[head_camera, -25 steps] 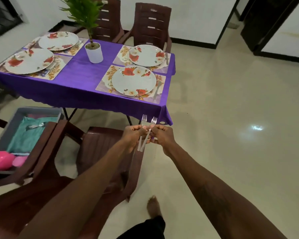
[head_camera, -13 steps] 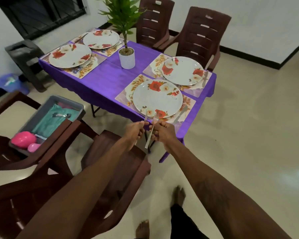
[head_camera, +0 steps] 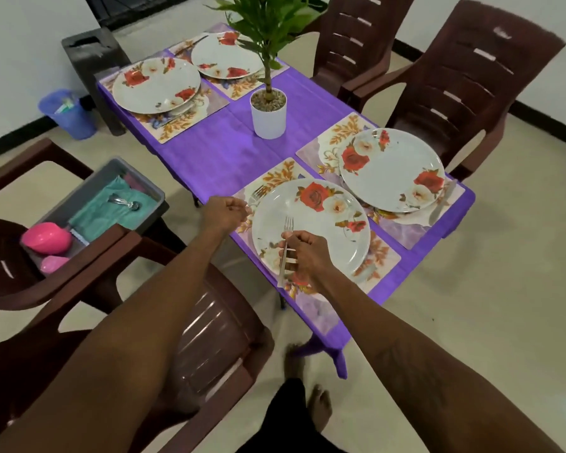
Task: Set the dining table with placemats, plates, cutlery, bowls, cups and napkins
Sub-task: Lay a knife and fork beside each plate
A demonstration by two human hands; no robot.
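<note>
A purple-clothed dining table [head_camera: 216, 152] is stretching ahead of both hands. A white flowered round plate [head_camera: 335, 243] is lying beneath the right hand [head_camera: 304, 255], which is pinching a probably light, stiff, slippery steel fork [head_camera: 288, 224] mid-handle. The left hand [head_camera: 224, 212] is curling against a second fork [head_camera: 258, 192]; grip unclear.

Both bare forearms reach forward from the lower edge of the view, the left slanting in from the lower left, the right from the lower right. The right hand [head_camera: 303, 253] has its fingers curled round the handle of a fork [head_camera: 288, 225], tines pointing away from the body. The left hand [head_camera: 224, 213] is further out, back of the hand up, fingers curled, pinching the end of a second fork [head_camera: 258, 193]. The hands are apart. Bare feet [head_camera: 321, 408] show below.
</note>
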